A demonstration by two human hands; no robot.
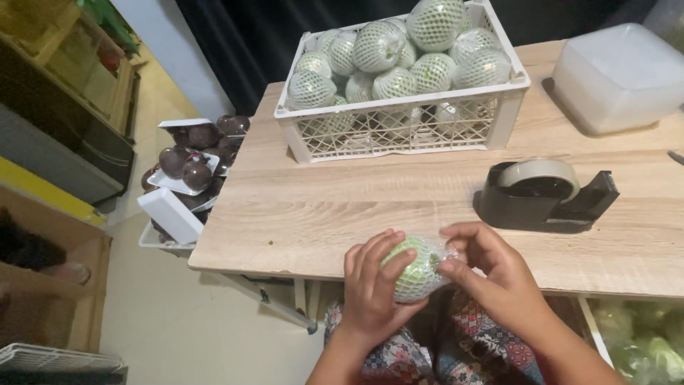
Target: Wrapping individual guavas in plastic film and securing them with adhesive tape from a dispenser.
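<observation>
Pale wood-grain table (320, 207) fills most of the view, with a dark curtain (235, 36) behind it and a light floor (178, 321) to the left. Both hands meet at the near edge of the table, over the person's patterned lap (470, 342). They hold 1 green fruit (417, 267) wrapped in white foam net and clear film. The left hand (374, 285) cups it from below and the left side, fingers curled over the top. The right hand (491, 271) closes on its right end, thumb and fingertips pinching the film there.

Just beyond the right hand a black tape dispenser (545, 196) sits on the table. Farther back stands a white lattice crate (406, 121) heaped with the same netted fruit. At the far right corner rests a white lidded box (616, 75). Left of the table, well apart from the hands, trays of dark purple fruit (192, 171) are stacked. Under the table at lower right, more green produce (641, 342) shows, blurred.
</observation>
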